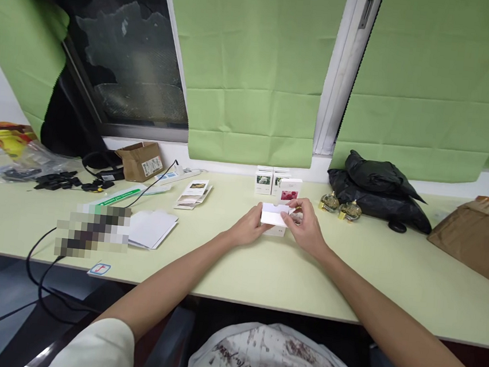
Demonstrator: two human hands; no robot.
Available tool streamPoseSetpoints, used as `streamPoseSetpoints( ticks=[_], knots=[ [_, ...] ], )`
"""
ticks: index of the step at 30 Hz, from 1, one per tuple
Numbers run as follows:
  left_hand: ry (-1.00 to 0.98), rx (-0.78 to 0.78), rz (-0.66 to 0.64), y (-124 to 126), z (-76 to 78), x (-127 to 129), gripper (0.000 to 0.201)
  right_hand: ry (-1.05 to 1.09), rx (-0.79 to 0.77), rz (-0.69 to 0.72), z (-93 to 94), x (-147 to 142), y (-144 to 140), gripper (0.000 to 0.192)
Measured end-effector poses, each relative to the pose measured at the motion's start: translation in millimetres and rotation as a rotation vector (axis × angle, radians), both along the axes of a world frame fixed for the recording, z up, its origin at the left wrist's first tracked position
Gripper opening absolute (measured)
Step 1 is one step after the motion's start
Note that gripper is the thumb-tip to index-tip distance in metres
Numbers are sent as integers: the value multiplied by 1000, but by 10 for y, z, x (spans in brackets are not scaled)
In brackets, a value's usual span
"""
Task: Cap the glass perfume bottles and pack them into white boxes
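The left grip (pixel 246 227) grasps the left side of a white carton (pixel 274 215); the right grip (pixel 308 227) pinches its panel opposite, probably so it stays steady from both sides. From the carton, flower-printed boxes (pixel 264 181) stand at 12 o'clock and a pink-flower box (pixel 290 192) at 1, apparently grouped within reach. Bottles (pixel 349 211) sit at 3, printed cards (pixel 194 193) and white papers (pixel 153 229) toward 9. At 6, the bench (pixel 235 275) offers room before its near edge; the standing boxes crowd forward movement.
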State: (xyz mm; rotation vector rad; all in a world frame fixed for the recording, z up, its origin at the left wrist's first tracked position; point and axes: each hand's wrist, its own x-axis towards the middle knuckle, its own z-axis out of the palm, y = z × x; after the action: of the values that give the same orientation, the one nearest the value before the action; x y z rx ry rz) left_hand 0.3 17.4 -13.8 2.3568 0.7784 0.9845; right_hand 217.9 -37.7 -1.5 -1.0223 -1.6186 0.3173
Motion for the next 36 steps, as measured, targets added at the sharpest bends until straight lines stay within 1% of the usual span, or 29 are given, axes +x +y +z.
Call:
streamPoseSetpoints(
  ticks=[5, 14, 25, 30, 36],
  knots=[
    [-31, 0, -17, 0, 9, 3, 44, -10, 2, -3, 9, -2, -8, 26],
    [-7, -22, 8, -5, 8, 1, 45, -30, 6, -15, -2, 11, 0, 25],
    [-10, -14, -9, -15, 14, 10, 43, -32, 29, -14, 0, 8, -1, 23],
    [-14, -20, 7, -12, 25, 7, 40, -44, 25, -12, -9, 16, 7, 23],
    [-16, -55, 73, -17, 67, -10, 40, -53, 31, 3, 15, 11, -26, 24]
  ],
)
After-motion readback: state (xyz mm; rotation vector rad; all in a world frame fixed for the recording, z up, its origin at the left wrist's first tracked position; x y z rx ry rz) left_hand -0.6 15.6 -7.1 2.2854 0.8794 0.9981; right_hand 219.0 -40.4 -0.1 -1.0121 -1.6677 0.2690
